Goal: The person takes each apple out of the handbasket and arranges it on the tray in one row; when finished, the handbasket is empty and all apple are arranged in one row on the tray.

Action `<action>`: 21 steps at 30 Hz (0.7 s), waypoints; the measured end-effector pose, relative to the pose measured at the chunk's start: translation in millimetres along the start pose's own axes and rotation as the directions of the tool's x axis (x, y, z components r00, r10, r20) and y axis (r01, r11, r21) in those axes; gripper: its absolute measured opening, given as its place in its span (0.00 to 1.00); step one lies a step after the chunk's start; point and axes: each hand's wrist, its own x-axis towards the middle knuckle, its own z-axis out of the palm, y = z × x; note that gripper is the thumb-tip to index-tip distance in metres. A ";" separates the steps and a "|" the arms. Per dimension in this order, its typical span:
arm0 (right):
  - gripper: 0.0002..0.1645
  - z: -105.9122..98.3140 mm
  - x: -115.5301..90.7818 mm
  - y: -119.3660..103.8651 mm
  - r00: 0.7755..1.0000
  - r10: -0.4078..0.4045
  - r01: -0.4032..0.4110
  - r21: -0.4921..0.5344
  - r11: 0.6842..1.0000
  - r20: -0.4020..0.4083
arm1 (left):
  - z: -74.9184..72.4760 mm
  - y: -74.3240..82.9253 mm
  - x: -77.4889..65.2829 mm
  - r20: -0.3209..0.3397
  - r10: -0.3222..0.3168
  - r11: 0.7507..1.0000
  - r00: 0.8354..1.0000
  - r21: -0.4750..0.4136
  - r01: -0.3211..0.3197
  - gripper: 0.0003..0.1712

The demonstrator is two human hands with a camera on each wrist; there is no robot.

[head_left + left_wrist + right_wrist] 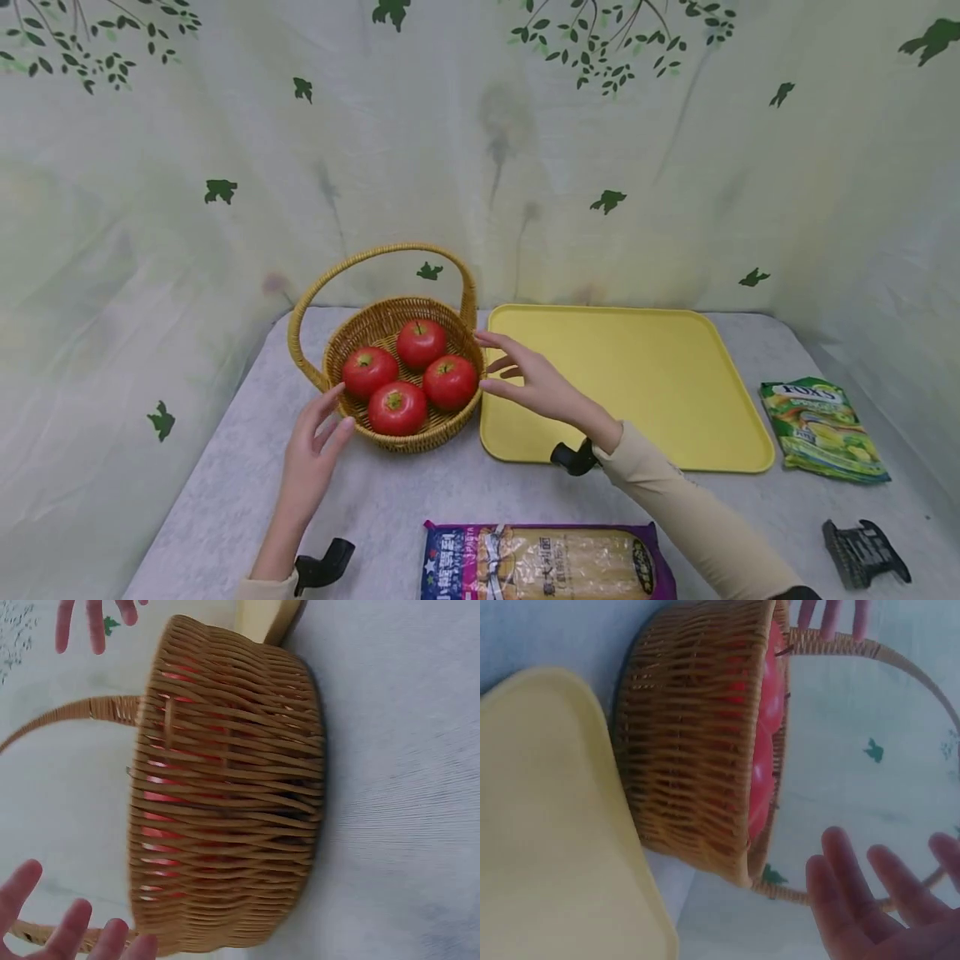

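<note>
Several red apples (pixel 397 408) lie in a round wicker basket (pixel 408 442) with a tall arched handle, left of centre on the table. On the basket's near left side is my left hand (pixel 311 442), its fingers spread loosely by the rim and holding nothing. My right hand (pixel 536 379) is at the basket's right side, fingers extended toward the rim, also holding nothing. In the left wrist view the woven wall (pixel 225 795) hides most of the apples. The right wrist view shows apples (pixel 761 769) just above the rim, with the right fingers apart from the wicker.
Right of the basket lies a yellow tray (pixel 637 383), its edge close to the wicker. A purple-edged pack of noodles (pixel 555 562) is at the front. A green Fox's candy bag (pixel 825 429) and a black plastic object (pixel 866 554) lie at the right.
</note>
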 end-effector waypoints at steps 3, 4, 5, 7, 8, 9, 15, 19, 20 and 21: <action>0.39 10.4 11.6 -2.5 0.998 0.018 -0.022 0.065 0.998 0.052 | -1.1 -9.3 -1.5 -0.014 -0.089 0.996 0.996 -0.035 0.088 0.28; 0.38 13.7 15.2 -3.3 0.997 0.022 -0.027 0.076 0.997 0.068 | -0.9 -12.1 -1.4 -0.011 -0.118 0.992 0.993 -0.038 0.118 0.28; 0.38 17.0 18.9 -3.3 0.996 0.022 -0.030 0.090 0.996 0.084 | -0.5 -14.2 -1.0 0.001 -0.142 0.989 0.990 -0.049 0.142 0.29; 0.37 21.1 23.7 -11.5 0.993 0.023 -0.035 0.111 0.993 0.112 | 1.1 -18.4 0.4 0.030 -0.180 0.982 0.983 -0.055 0.182 0.29; 0.36 23.9 26.5 -10.9 0.992 0.021 -0.036 0.123 0.992 0.125 | 2.3 -20.7 1.2 0.045 -0.198 0.978 0.979 -0.051 0.200 0.30; 0.36 26.6 28.7 -10.6 0.990 0.022 -0.042 0.136 0.990 0.140 | 3.6 -22.4 2.2 0.062 -0.215 0.975 0.975 -0.049 0.219 0.31; 0.36 43.1 44.1 3.6 0.975 0.036 -0.092 0.249 0.964 0.221 | 13.6 -30.2 5.4 0.115 -0.248 0.963 0.962 -0.077 0.257 0.34; 0.37 50.9 52.9 8.9 0.959 0.056 -0.136 0.278 0.951 0.276 | 17.3 -33.9 7.1 0.141 -0.253 0.958 0.957 -0.104 0.268 0.38; 0.37 52.5 54.9 9.5 0.954 0.062 -0.145 0.271 0.951 0.292 | 17.6 -34.4 7.7 0.147 -0.260 0.955 0.954 -0.107 0.277 0.39; 0.37 53.9 56.8 9.5 0.948 0.067 -0.154 0.266 0.952 0.310 | 17.7 -34.6 8.4 0.154 -0.263 0.953 0.952 -0.112 0.281 0.40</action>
